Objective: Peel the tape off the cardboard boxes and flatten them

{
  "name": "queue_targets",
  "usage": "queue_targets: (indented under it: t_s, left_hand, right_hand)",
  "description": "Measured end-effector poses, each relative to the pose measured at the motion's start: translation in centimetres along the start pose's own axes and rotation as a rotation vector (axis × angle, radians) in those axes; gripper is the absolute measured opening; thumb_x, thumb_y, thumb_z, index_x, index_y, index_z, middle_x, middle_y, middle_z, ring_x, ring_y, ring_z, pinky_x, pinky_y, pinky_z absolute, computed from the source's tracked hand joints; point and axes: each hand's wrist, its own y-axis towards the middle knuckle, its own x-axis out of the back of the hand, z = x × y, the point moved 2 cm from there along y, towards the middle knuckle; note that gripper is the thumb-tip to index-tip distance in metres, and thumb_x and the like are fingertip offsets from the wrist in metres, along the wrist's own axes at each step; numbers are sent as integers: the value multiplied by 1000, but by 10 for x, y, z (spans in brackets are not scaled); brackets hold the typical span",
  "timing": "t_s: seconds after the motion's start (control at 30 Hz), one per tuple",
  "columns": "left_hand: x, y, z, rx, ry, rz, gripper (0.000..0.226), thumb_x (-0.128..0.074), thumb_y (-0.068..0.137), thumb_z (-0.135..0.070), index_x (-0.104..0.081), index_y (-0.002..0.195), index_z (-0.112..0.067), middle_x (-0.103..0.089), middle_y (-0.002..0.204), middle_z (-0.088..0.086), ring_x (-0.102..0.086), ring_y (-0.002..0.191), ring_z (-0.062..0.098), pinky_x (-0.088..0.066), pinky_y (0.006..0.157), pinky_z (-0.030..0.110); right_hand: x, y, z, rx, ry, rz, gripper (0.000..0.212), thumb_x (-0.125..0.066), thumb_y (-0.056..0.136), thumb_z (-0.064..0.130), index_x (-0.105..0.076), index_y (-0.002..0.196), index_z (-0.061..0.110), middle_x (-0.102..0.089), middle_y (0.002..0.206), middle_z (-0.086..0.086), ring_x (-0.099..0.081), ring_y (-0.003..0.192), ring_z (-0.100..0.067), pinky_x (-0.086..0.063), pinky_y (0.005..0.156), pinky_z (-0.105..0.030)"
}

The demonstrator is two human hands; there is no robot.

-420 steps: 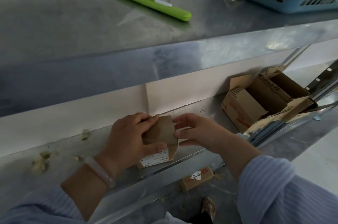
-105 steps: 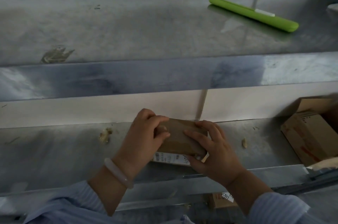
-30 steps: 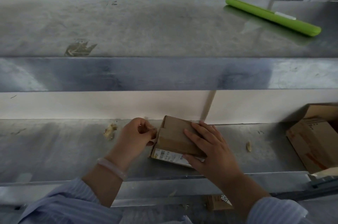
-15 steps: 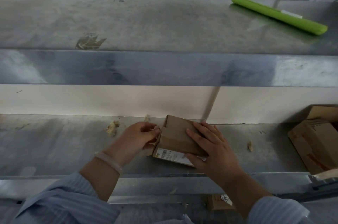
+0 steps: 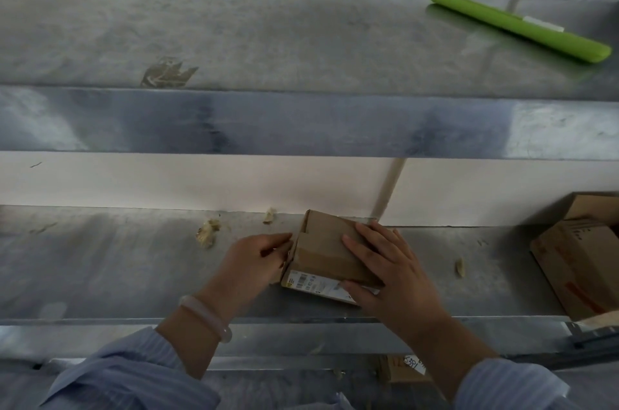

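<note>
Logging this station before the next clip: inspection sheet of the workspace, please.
Surface: lower grey steel shelf, dull, smeared.
Job's things: small brown cardboard box with white barcode label lies on it; larger brown cardboard boxes at right.
Clutter: crumpled tape scraps on the shelf; long green plastic tool on the upper steel shelf.
Hands: right hand pressed flat on the small box; left hand fingers curled at its left end, grip unclear.
Cables: nothing seen.
Surroundings: white wall behind.
</note>
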Motion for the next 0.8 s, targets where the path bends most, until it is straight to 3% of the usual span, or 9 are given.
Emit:
queue_targets:
  t_s: [0.1,0.17,0.23,0.37,0.43,0.53,0.63,0.7,0.8]
  left_hand:
    - [8,5,6,104,-258,-47,16,-66,89,-15,-73,101,-24,-75,93,-3,-71,87,11,-56,87,30]
    - [20,10,13,53,-104,-161,17,-73,83,-16,-71,97,-27,-72,90,-10,-68,84,4,-54,82,20]
    - [31,17,18,7,52,-269,23,-72,84,-16,-70,107,-21,-69,101,-10,-64,94,5,-46,84,14]
    - [44,32,25,-43,429,-326,28,-60,94,-24,-69,118,-13,-60,131,9,-51,125,24,-32,108,33]
    - [42,29,17,-101,387,-324,29,-58,94,-23,-66,121,-16,-58,130,7,-50,124,23,-35,106,32]
    - [28,11,-15,-364,217,-267,25,-60,92,-17,-66,115,-24,-58,113,-10,-56,104,4,-46,85,12]
    - [8,-1,-37,-553,189,-150,21,-61,90,-10,-72,103,-23,-61,104,-18,-58,100,-1,-45,84,8]
    - [3,3,-37,-503,202,-57,11,-71,85,-22,-76,95,-25,-62,102,-21,-57,99,-3,-42,84,7]
    - [1,7,-29,-542,382,53,42,-68,73,-59,-77,95,-25,-56,107,-21,-51,103,-3,-35,89,7]
  right_hand:
    - [1,0,0,5,-7,14,63,-57,85,58,-46,142,35,-41,150,9,-29,144,-15,-30,116,-47]
    - [1,0,0,1,-18,30,64,-56,85,60,-43,143,36,-39,151,10,-27,145,-14,-28,117,-46]
    - [2,3,1,10,-28,34,65,-57,85,60,-43,143,35,-41,150,9,-28,144,-14,-27,117,-46]
    - [11,8,11,21,-38,17,60,-63,81,54,-57,133,26,-53,136,7,-43,130,-17,-40,109,-45]
    - [15,11,16,1,-42,11,58,-66,77,52,-58,127,26,-55,126,6,-48,120,-17,-45,103,-43]
    - [19,16,25,-5,-43,-37,57,-78,67,44,-53,116,27,-61,114,4,-55,109,-18,-48,98,-41]
    - [23,19,30,41,-107,-119,52,-84,63,31,-50,102,27,-64,99,5,-58,96,-17,-49,90,-35]
    - [24,16,27,82,-120,-198,37,-82,67,21,-52,90,23,-60,88,4,-57,84,-18,-49,77,-34]
    - [20,6,20,122,-56,-255,17,-75,77,18,-58,78,17,-58,83,2,-54,79,-18,-46,70,-32]
